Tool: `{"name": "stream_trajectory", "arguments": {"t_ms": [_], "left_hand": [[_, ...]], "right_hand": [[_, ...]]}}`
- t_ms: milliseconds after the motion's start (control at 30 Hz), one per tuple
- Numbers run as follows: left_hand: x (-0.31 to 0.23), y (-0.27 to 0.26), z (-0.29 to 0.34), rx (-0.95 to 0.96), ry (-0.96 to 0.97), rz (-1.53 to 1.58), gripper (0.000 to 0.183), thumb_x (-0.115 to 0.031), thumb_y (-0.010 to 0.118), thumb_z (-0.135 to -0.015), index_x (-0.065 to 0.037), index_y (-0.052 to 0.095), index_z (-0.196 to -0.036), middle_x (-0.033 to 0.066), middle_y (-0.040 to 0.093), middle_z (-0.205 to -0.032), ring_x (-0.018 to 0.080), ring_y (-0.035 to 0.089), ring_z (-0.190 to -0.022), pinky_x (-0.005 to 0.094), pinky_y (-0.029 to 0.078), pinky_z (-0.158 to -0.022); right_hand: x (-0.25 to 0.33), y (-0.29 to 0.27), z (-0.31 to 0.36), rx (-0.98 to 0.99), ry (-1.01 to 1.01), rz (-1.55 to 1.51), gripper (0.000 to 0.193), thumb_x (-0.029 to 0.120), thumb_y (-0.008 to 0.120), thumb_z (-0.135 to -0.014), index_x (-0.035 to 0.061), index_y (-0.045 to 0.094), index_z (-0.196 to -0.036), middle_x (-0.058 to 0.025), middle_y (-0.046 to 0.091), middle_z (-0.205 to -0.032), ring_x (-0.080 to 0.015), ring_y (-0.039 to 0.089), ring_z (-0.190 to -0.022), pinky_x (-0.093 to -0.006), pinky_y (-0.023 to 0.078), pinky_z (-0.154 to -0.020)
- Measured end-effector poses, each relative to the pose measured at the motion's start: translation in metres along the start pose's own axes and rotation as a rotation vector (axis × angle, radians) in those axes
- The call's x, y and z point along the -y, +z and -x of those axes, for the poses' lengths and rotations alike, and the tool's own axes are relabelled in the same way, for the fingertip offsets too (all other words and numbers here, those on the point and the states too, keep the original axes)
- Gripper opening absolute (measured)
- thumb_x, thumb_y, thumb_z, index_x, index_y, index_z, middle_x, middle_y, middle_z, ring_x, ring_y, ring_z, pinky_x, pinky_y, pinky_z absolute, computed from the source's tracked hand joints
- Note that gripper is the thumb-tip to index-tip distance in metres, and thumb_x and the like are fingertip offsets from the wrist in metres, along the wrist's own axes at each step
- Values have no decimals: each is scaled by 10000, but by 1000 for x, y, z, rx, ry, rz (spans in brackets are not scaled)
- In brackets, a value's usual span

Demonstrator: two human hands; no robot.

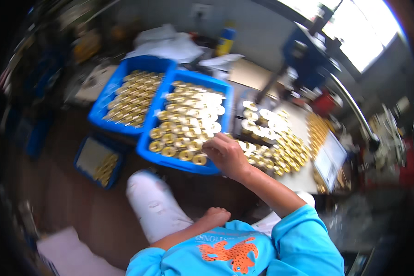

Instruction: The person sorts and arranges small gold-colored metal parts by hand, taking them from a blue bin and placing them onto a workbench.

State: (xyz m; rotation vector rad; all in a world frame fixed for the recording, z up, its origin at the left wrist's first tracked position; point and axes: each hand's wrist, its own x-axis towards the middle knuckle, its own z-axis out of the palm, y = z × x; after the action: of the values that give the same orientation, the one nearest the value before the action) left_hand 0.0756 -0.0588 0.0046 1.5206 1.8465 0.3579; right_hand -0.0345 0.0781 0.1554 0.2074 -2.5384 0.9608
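Observation:
My right hand (228, 156) reaches over the near right rim of a blue tray (170, 162), its fingers pinched together and pointing at the brass pieces. Whatever the fingertips hold, if anything, is hidden. Rows of round, ring-like brass pieces (185, 155) fill this tray. My left hand (216, 216) rests near my lap, apart from the trays, with its fingers curled in and nothing visible in them. Right of my right hand, many similar brass pieces (287, 152) stand close together on the bench.
Another blue tray (101, 120) of brass pieces adjoins on the left. Lower down sits a small blue bin (84, 169) with some pieces. A blue bench machine (303, 55) with a long metal lever (354, 106) rises at the right. A yellow-and-blue can (225, 40) stands behind.

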Motion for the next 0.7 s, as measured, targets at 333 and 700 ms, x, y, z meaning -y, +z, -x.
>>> {"name": "stream_trajectory", "arguments": {"t_ms": [333,700], "left_hand": [[-10,-1,0,3,20,-124,175,-102,572,-803,-48,624,-962,168,648,-975,334,634,-972,435,499,-825],[-4,27,-24,68,-139,-186,204,-100,495,-857,-68,635,-1002,169,656,-1028,336,632,-1000,432,498,-851]], "right_hand": [[-127,-234,218,-506,576,411,109,94,679,-804,27,676,-889,-135,647,-846,-288,647,-771,-364,517,-700],[-272,-394,406,-531,1057,880,311,74,673,-771,59,670,-1082,-173,635,-1072,-365,617,-1023,-426,506,-891]]}}
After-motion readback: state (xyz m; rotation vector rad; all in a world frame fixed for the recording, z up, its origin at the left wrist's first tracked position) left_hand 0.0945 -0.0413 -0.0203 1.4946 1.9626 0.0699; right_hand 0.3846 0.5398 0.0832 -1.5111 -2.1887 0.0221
